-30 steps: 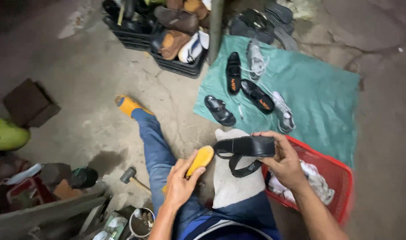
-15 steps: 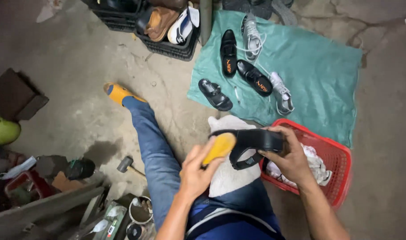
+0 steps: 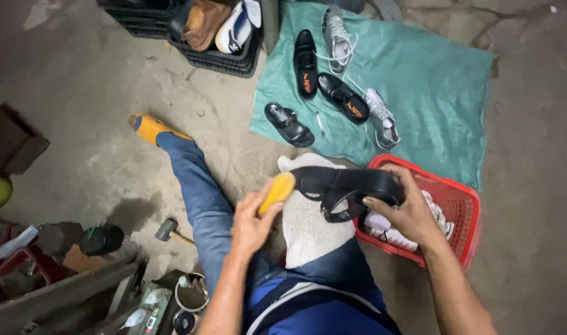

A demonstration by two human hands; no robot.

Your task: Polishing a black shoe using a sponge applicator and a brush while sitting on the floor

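Left hand [image 3: 249, 223] grips the yellow brush [image 3: 277, 192] against the black sandal [image 3: 345, 186] — right hand [image 3: 407, 211] clenched round its heel; looks light, straps floppy — sole's the firm hold.

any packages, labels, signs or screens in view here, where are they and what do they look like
No signs or screens in view.
Printed insoles of the black shoes and: on the green cloth, small orange marks on black.
Small container: bottom edge, left of the person's left arm, a label with a red patch, too small to make out.
White shoe: in the black crate at top, a dark mark on its side.
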